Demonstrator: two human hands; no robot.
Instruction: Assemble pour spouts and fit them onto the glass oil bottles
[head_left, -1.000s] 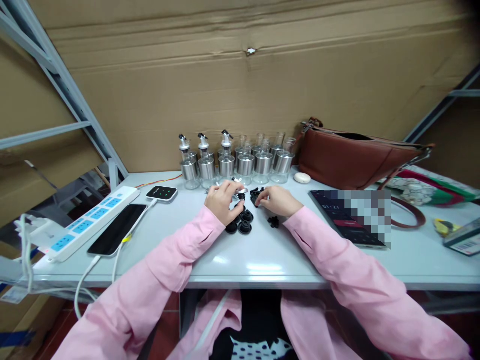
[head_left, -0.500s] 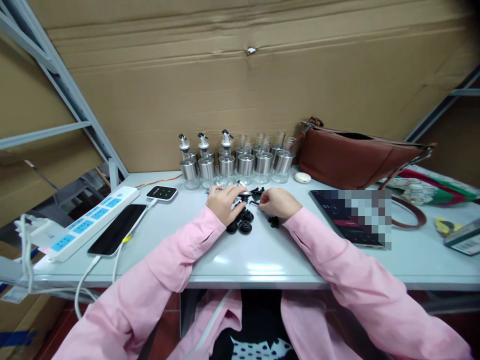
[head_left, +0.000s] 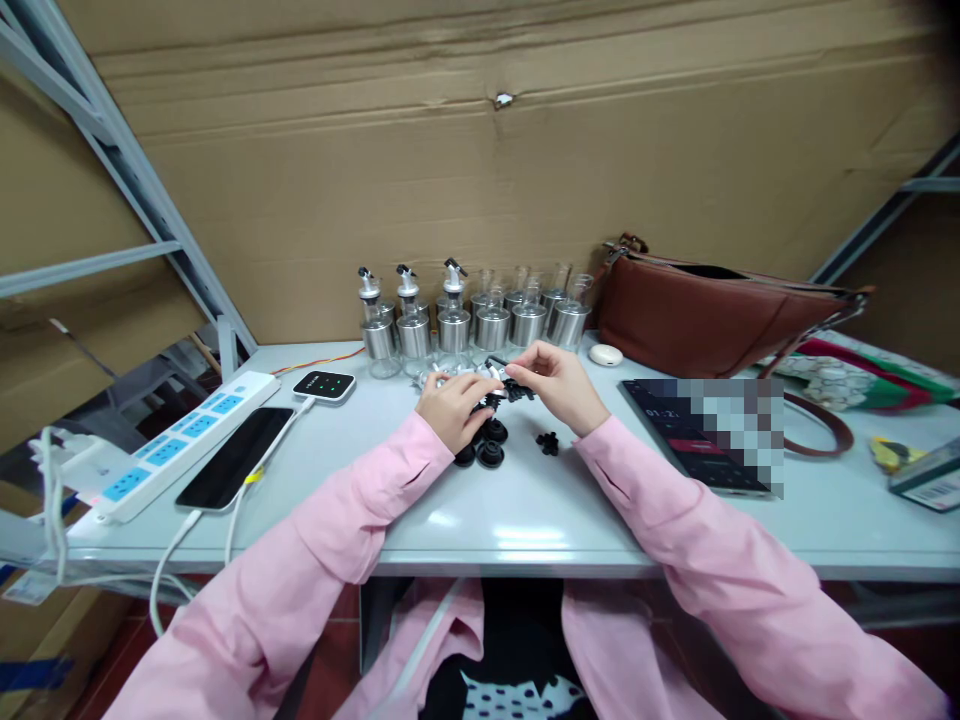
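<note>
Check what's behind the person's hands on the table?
Behind the left hand and right hand: a row of steel-banded glass bottles, three with pourer tops. The bottles' lower parts are partly covered by the hands.

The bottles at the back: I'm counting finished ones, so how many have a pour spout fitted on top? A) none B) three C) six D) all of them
B: only the three bottles at the left end of the row carry black-tipped spouts; the other bottles to their right stand with open necks.
</note>
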